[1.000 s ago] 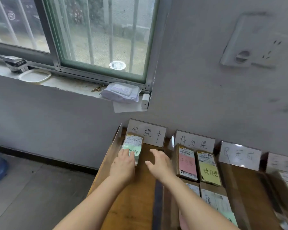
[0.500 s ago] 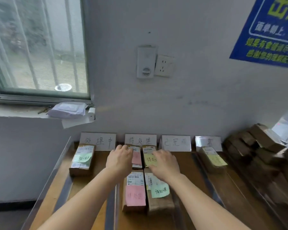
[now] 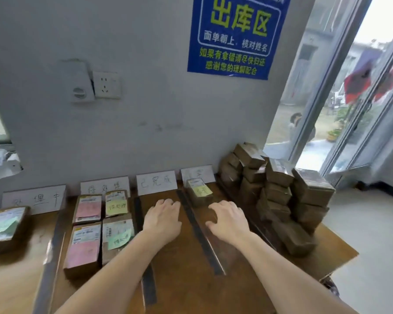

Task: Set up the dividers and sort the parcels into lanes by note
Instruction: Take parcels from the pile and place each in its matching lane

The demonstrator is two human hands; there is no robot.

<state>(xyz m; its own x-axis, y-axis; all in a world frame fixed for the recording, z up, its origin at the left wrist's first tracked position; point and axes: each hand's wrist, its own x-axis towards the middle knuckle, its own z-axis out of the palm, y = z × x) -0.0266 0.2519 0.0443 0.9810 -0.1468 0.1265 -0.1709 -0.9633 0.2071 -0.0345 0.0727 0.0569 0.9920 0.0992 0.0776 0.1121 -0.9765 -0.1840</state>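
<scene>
Left hand: my left hand (image 3: 162,219) is released, palm down, fingers loosely bent, grasping nothing; it is over the table (image 3: 191,279), in the lane below the third card (image 3: 156,182)
Right hand: my right hand (image 3: 228,220) is released too, fingers curved downward, nothing in it; it sits at 3 o'clock from the left hand, across the middle divider (image 3: 200,232); I cannot tell whether either palm touches the wood
Dividers: three dark-based strips run from the wall toward me; the middle one lies between my hands; the second divider (image 3: 143,245) is just beside my left hand at 9 o'clock; the far divider (image 3: 52,252) is well off at 8 o'clock
Cards: four white hand-lettered cards lean on the wall; first card (image 3: 33,198), second card (image 3: 104,186), then the third, then the fourth card (image 3: 197,174) at 11 o'clock of my right hand
First lane: one green-note parcel (image 3: 5,225), far out at 9 o'clock
Second lane: four parcels in two rows; back pink-note parcel (image 3: 87,209) beside the yellow-note parcel (image 3: 116,206); front pink-note parcel (image 3: 83,248) beside the front green-note parcel (image 3: 117,236)
Fourth lane: a small yellow-note box (image 3: 199,192), just beyond my right fingertips at 11 o'clock
Unsorted pile: brown parcels (image 3: 277,200) stacked at 2 o'clock of my right hand, on the table's right end
Wall: blue poster (image 3: 236,35) at 12 o'clock; socket (image 3: 106,85) at 11 o'clock
</scene>
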